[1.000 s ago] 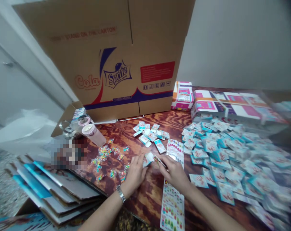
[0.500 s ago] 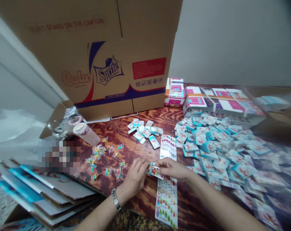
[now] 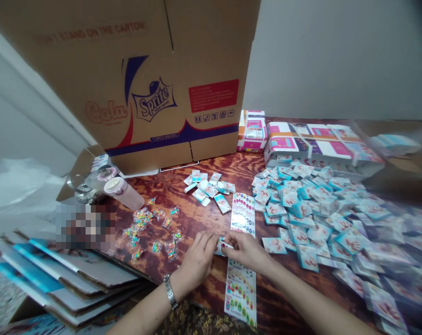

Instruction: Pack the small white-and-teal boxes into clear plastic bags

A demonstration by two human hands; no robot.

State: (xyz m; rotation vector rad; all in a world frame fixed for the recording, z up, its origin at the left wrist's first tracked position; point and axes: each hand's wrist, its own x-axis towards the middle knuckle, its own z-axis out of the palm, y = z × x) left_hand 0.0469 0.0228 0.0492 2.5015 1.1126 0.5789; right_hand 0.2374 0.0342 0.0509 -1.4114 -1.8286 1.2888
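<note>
In the head view both my hands meet over the front of the table around a small light-blue and white box [image 3: 219, 249]. My left hand [image 3: 197, 256] grips its left side, a metal-band watch [image 3: 169, 292] on that wrist. My right hand [image 3: 245, 250] has its fingers pinched at the box's right end, partly covering it. A small printed piece with a red spot shows at those fingertips; whether it is inside the box I cannot tell. Beneath the hands runs a long strip of printed stickers [image 3: 239, 300], its middle hidden by my right hand.
Small hand-printed boxes [image 3: 303, 209] heap up on the right, with a smaller group [image 3: 207, 188] ahead. Colourful candy packets [image 3: 141, 218] lie left, near a lidded bottle [image 3: 125, 193]. A big carton [image 3: 155, 135] stands behind; flattened cardboard [image 3: 81, 272] is stacked lower left.
My right fingers have curled in closer to my left hand, and less of the printed piece shows between them. A box beside my right wrist is now more exposed. The view has shifted slightly.
</note>
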